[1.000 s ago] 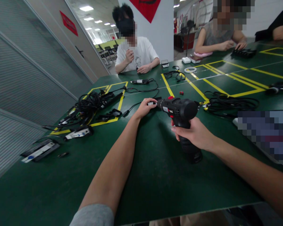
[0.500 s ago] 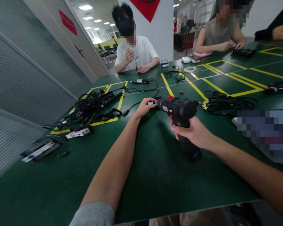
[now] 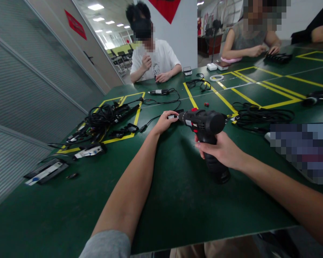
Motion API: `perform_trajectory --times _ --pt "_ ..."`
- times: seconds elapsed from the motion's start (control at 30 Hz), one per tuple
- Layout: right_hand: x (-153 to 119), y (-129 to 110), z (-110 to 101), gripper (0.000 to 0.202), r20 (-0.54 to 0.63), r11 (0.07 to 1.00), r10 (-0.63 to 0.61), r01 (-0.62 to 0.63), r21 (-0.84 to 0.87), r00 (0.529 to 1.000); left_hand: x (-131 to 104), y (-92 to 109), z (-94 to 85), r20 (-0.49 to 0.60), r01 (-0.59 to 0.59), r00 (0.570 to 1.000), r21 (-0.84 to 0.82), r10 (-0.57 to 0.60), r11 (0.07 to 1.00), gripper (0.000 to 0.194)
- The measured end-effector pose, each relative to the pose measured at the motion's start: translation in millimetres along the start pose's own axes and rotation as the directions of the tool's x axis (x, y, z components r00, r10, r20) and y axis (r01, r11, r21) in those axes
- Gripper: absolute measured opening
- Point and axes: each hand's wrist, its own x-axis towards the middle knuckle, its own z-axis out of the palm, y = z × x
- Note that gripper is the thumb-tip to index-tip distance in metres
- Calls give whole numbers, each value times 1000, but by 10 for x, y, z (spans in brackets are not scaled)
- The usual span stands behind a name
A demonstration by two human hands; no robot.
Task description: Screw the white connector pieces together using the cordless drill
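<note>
My right hand (image 3: 223,152) is wrapped round the grip of a black cordless drill (image 3: 203,123) with red accents. The drill lies level, its chuck pointing left toward my left hand (image 3: 165,121). With closed fingers, my left hand holds a small black and white device (image 3: 173,116) down on the green table. A black cable runs near it. The drill's tip meets or nearly meets the device; the exact contact is too small to tell. Part of the device is hidden by my fingers and the chuck.
To the left lies a heap of black cables and parts (image 3: 107,118) inside yellow tape. Two opened casings (image 3: 47,171) rest nearer me. On the right are coiled cables (image 3: 263,116) and a blurred-out tablet-like object (image 3: 301,152). Co-workers (image 3: 156,61) sit across the table (image 3: 177,208).
Both hands, the drill and the device keep their places. Only the camera view has shifted very slightly.
</note>
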Motion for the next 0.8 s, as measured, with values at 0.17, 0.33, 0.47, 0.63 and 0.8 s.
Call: perform_trajectory --times 0.17,0.33,0.47,0.63,0.8 --pt "-8 -26 5 21 -15 1000 9 -10 -12 1000 2 9 6 -3 12 1000 31 -12 999 29" --pt "-14 -30 1 20 -2 1000 12 -12 -24 1000 3 9 5 1 12 1000 41 -12 999 30" --pt "-11 -2 0 21 3 1000 8 -8 -6 1000 9 -12 4 0 -7 1000 40 7 999 30" --pt "-12 14 6 21 4 1000 1 -1 2 1000 8 -25 3 -6 -5 1000 23 5 1000 30" --pt "-25 1 3 22 -2 1000 1 -1 -2 1000 6 -19 3 -4 16 1000 28 -16 999 30"
